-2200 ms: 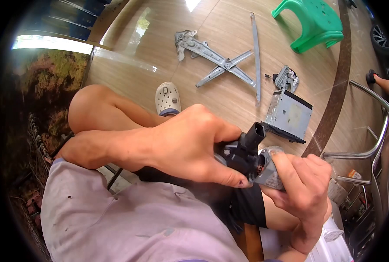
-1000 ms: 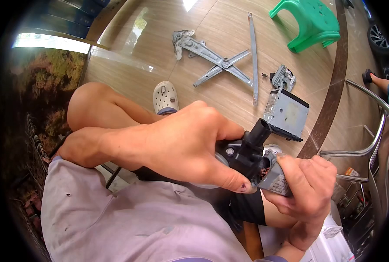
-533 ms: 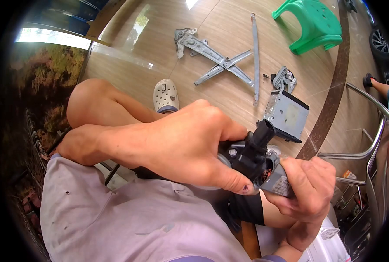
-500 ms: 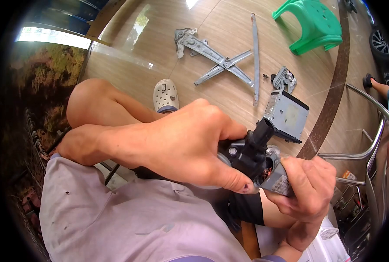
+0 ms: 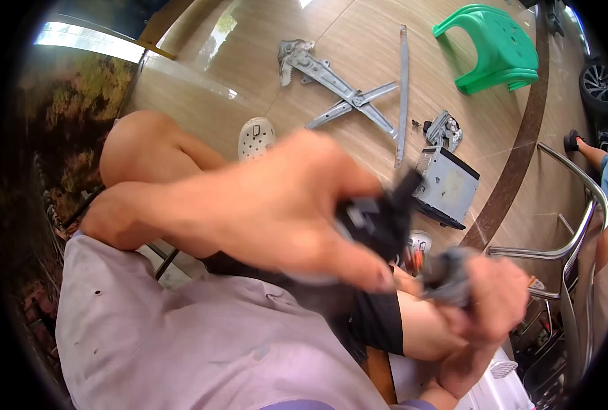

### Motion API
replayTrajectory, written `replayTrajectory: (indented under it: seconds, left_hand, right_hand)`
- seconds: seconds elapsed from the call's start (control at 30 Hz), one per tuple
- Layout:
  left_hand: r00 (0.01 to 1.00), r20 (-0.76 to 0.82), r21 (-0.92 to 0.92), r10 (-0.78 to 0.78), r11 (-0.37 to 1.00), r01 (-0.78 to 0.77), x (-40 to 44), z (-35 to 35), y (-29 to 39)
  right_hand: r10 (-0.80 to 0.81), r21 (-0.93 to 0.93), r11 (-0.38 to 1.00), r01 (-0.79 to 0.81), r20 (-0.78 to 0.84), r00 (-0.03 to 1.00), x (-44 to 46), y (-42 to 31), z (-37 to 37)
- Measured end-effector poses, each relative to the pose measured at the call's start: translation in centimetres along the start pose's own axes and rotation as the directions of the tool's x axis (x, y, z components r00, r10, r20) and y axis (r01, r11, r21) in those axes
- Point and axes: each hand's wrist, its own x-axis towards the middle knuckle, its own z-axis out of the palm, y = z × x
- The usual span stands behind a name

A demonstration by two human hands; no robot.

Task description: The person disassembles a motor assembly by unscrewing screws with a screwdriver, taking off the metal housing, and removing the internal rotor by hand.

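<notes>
My left hand (image 5: 283, 212) is wrapped round a small electric motor's black gear housing (image 5: 372, 222), its thumb along the near side. Opposite it, my right hand (image 5: 492, 297) grips the grey metal motor casing (image 5: 446, 279). A gap separates the two parts, and an orange, copper-like bit (image 5: 417, 260) shows in it. Both parts are blurred by motion, so their inner detail cannot be made out. They are held above my lap.
On the tiled floor lie a scissor-type window regulator (image 5: 355, 100), a metal rail (image 5: 402, 96), a small metal mechanism (image 5: 443, 130) and a boxy metal unit (image 5: 447, 188). A green stool (image 5: 502, 48) stands beyond. At right are a tubular chair frame (image 5: 543, 253) and another person's leg (image 5: 594, 156).
The grey casing has come away from the black housing, as my right hand shifted slightly right and down. My left hand stays round the housing. The view has tilted slightly.
</notes>
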Motion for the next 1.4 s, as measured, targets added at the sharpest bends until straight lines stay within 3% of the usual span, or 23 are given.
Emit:
replayTrajectory:
  seconds: [0.03,0.07,0.1,0.17,0.2,0.23,0.3,0.4,0.63,1.1,1.4]
  left_hand:
    - [0.992,-0.124,-0.111,-0.037,0.994,0.023,-0.5,-1.4,-0.6]
    - [0.967,-0.246,-0.223,-0.074,0.975,0.018,-0.9,-2.8,-1.2]
    - [0.913,-0.391,-0.221,-0.121,0.975,0.035,-1.3,-3.9,-1.2]
    - [0.909,-0.418,-0.124,0.01,0.99,-0.068,-0.7,-2.5,-3.0]
    - [0.935,-0.322,0.048,0.149,0.989,-0.141,-0.6,-2.2,-4.3]
    - [0.961,-0.277,0.023,0.027,1.0,-0.021,-1.1,-1.9,-3.9]
    - [0.949,-0.316,-0.157,0.012,0.986,-0.064,-1.6,-1.5,-3.9]
    - [0.95,-0.307,-0.144,0.066,0.983,-0.115,-2.8,-2.2,-3.4]
    - [0.928,-0.36,-0.208,0.098,0.961,-0.182,-2.8,-2.2,-4.0]
    - [0.955,-0.278,-0.203,0.1,0.966,-0.161,-0.9,-1.0,-3.3]
    - [0.979,-0.2,-0.182,-0.032,0.983,-0.005,-0.2,-0.6,-1.7]
  right_hand:
    - [0.022,-0.077,0.997,-0.023,-0.019,1.0,-1.2,2.0,-0.2]
    - [0.207,-0.067,0.976,-0.208,-0.021,0.978,-2.5,4.9,-0.1]
    - [0.391,-0.053,0.919,-0.391,-0.012,0.92,-3.5,6.5,0.0]
    - [0.34,0.053,0.939,-0.34,0.007,0.941,-1.9,6.0,0.3]
    - [0.302,0.101,0.948,-0.3,-0.002,0.953,-0.4,5.8,0.9]
    - [0.192,0.111,0.976,-0.189,-0.023,0.981,1.2,4.9,1.4]
    - [0.119,0.198,0.974,-0.106,-0.053,0.991,3.0,3.4,2.6]
    - [0.045,0.224,0.974,-0.023,-0.095,0.994,4.7,2.3,3.9]
    - [0.223,0.334,0.926,-0.174,-0.113,0.968,5.2,1.7,3.8]
    - [0.254,0.361,0.909,-0.207,-0.089,0.963,2.7,1.8,3.3]
    - [0.247,0.365,0.908,-0.207,-0.065,0.967,2.8,1.9,3.1]
